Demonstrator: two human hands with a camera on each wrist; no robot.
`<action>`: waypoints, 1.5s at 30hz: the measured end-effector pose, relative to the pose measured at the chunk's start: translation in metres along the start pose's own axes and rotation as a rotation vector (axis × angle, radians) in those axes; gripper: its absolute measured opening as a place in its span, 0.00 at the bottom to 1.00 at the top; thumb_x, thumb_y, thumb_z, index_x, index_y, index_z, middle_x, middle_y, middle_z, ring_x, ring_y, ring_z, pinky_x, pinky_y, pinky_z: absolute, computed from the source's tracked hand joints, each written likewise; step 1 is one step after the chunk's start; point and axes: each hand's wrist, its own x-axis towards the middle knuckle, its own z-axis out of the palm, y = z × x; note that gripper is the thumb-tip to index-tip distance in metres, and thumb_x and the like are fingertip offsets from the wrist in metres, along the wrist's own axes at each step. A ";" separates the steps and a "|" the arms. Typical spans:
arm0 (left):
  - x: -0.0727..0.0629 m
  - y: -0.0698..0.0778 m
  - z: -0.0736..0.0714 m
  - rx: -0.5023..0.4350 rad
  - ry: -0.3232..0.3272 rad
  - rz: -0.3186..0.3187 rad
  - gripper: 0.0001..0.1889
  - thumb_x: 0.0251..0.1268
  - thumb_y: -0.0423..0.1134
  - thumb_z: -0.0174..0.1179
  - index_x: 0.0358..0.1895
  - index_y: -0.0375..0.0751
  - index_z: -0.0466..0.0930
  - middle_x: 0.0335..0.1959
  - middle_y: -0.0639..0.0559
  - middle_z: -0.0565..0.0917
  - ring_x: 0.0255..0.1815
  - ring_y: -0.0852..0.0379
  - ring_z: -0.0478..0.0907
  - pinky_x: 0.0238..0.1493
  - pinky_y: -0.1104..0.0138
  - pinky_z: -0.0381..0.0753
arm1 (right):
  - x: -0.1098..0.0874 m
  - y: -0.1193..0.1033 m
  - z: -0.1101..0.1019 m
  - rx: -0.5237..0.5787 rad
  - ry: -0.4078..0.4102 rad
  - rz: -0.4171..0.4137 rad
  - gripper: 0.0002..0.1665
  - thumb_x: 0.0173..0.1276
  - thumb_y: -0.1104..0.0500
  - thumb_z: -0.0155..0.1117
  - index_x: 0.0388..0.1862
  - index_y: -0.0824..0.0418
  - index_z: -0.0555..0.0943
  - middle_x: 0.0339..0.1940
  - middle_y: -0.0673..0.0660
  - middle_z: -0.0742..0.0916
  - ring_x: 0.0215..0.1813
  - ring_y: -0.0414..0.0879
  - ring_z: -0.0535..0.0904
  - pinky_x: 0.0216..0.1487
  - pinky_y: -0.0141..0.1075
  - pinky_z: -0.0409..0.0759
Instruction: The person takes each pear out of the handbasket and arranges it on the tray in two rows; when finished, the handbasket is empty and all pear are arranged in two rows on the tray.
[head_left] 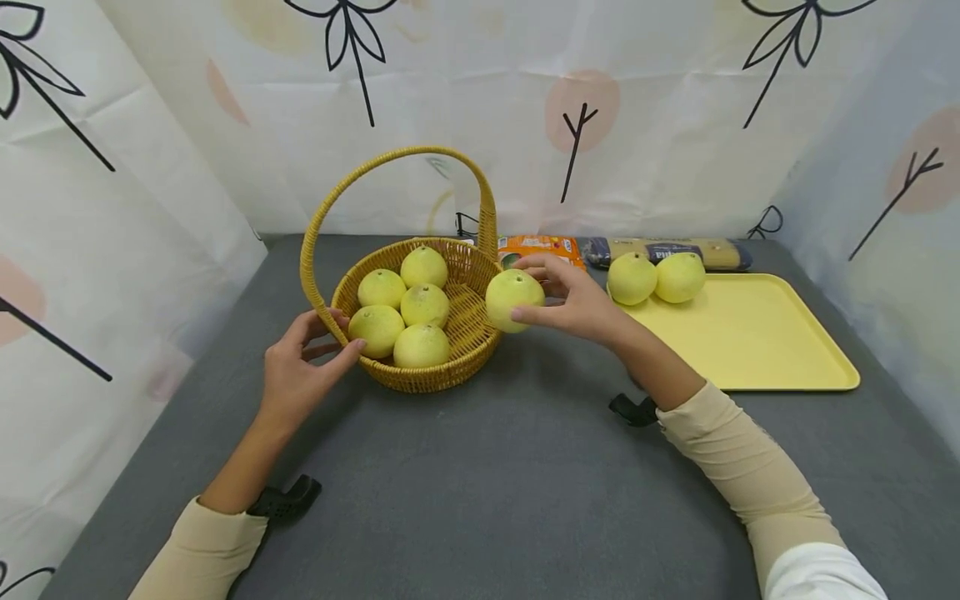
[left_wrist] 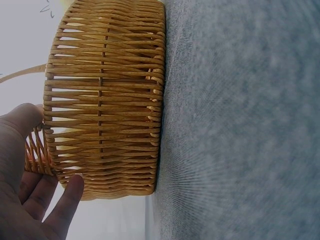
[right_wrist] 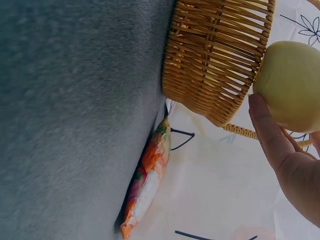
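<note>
A yellow wicker basket [head_left: 427, 382] with a tall hooped handle stands on the table, holding several pale yellow round fruits [head_left: 424, 306] in its left part. My left hand [head_left: 296, 371] grips the basket at its left rim, around the foot of the handle; the left wrist view shows the thumb and fingers there beside the woven wall [left_wrist: 105, 105]. At the basket's right rim, my right hand [head_left: 577, 304] holds another pale yellow round fruit [head_left: 513, 300] between thumb and fingers. In the right wrist view this fruit [right_wrist: 292, 85] is level with the rim.
To the right lies a yellow tray [head_left: 757, 333] with two more fruits [head_left: 656, 277] at its back left corner. Behind are an orange packet [head_left: 543, 246] and a long packet of pasta [head_left: 720, 254]. A patterned white cloth [head_left: 480, 100] hangs around the grey table [head_left: 480, 492].
</note>
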 end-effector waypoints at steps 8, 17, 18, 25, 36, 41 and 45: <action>-0.002 -0.025 0.003 -0.008 -0.001 -0.002 0.24 0.51 0.22 0.74 0.54 0.29 0.79 0.47 0.40 0.84 0.47 0.43 0.82 0.43 0.75 0.84 | -0.015 0.003 -0.008 0.004 0.020 -0.037 0.37 0.64 0.65 0.74 0.72 0.59 0.73 0.67 0.57 0.77 0.61 0.52 0.79 0.55 0.45 0.84; -0.003 -0.035 0.002 -0.016 -0.009 -0.016 0.24 0.53 0.27 0.75 0.55 0.33 0.80 0.48 0.44 0.84 0.48 0.49 0.83 0.44 0.75 0.84 | -0.031 0.008 -0.023 -0.066 0.092 0.058 0.38 0.60 0.64 0.77 0.66 0.67 0.69 0.65 0.60 0.76 0.63 0.54 0.76 0.55 0.39 0.83; -0.003 -0.034 0.003 -0.014 -0.009 -0.016 0.24 0.52 0.26 0.75 0.54 0.32 0.80 0.47 0.44 0.84 0.48 0.49 0.83 0.44 0.75 0.84 | -0.034 0.009 -0.025 -0.069 0.098 0.065 0.38 0.60 0.64 0.77 0.66 0.67 0.69 0.65 0.60 0.76 0.63 0.55 0.76 0.55 0.38 0.83; 0.000 -0.009 0.003 0.007 0.003 0.003 0.23 0.51 0.21 0.73 0.51 0.26 0.79 0.45 0.38 0.84 0.46 0.46 0.83 0.43 0.73 0.85 | -0.054 0.013 -0.048 -0.109 0.173 0.102 0.36 0.62 0.63 0.76 0.66 0.66 0.69 0.65 0.60 0.75 0.63 0.59 0.75 0.50 0.30 0.82; -0.003 -0.031 0.001 -0.008 0.005 -0.001 0.25 0.51 0.24 0.75 0.54 0.32 0.80 0.47 0.44 0.85 0.48 0.53 0.82 0.44 0.75 0.84 | -0.070 0.014 -0.098 -0.141 0.435 0.156 0.33 0.68 0.60 0.71 0.69 0.63 0.72 0.64 0.57 0.78 0.53 0.38 0.80 0.42 0.27 0.83; -0.003 -0.033 0.001 -0.007 -0.001 -0.010 0.24 0.52 0.25 0.75 0.54 0.32 0.80 0.48 0.45 0.85 0.48 0.54 0.82 0.44 0.74 0.84 | -0.082 0.020 -0.123 -0.180 0.535 0.161 0.31 0.69 0.60 0.70 0.69 0.65 0.73 0.62 0.51 0.80 0.49 0.33 0.81 0.43 0.23 0.82; -0.001 -0.017 0.001 -0.006 -0.001 -0.007 0.24 0.52 0.22 0.74 0.53 0.27 0.79 0.47 0.39 0.84 0.47 0.45 0.82 0.44 0.73 0.85 | -0.089 0.027 -0.141 -0.062 0.630 0.166 0.27 0.67 0.62 0.71 0.64 0.60 0.74 0.58 0.50 0.77 0.46 0.34 0.82 0.40 0.24 0.84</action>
